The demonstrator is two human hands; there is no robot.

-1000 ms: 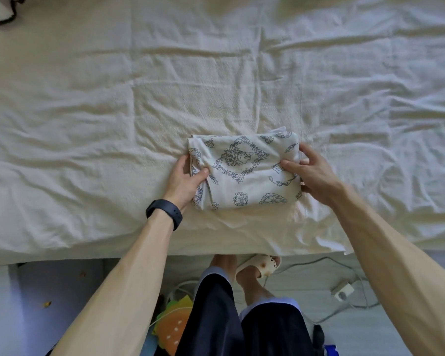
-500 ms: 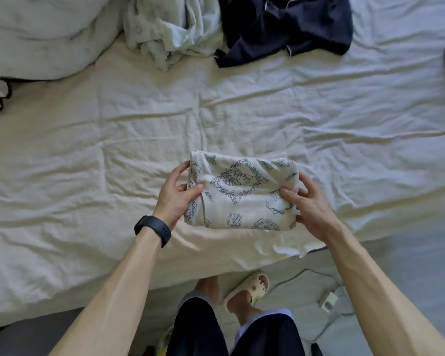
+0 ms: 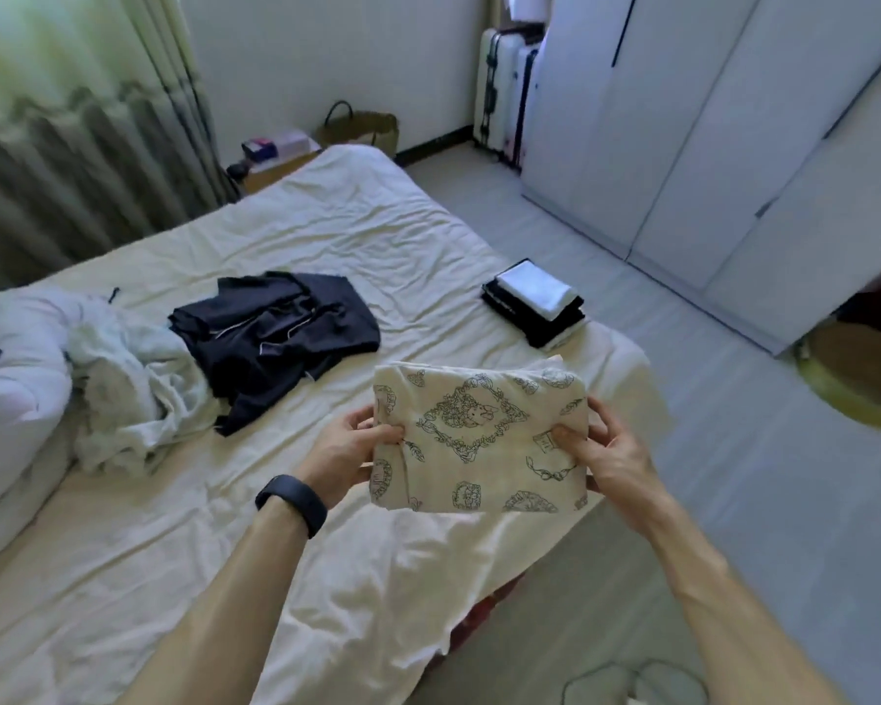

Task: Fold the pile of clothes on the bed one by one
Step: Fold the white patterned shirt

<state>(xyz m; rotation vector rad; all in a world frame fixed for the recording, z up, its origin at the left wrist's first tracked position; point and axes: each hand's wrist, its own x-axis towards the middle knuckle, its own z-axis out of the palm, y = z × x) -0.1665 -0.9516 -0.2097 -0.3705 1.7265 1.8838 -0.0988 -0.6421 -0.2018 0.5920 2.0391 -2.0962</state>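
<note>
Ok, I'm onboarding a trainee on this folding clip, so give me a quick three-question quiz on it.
1. True or false: neither hand touches the printed cloth.
2. What tops the folded stack on the bed? A white item; B printed item; C red item.
3. Fill in: the wristband sits on the ___ wrist.
Key: 1 false, left hand and right hand grip it; 2 A; 3 left.

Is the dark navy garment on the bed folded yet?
Unfolded: the dark navy garment lies rumpled and spread on the cream bed sheet.
</note>
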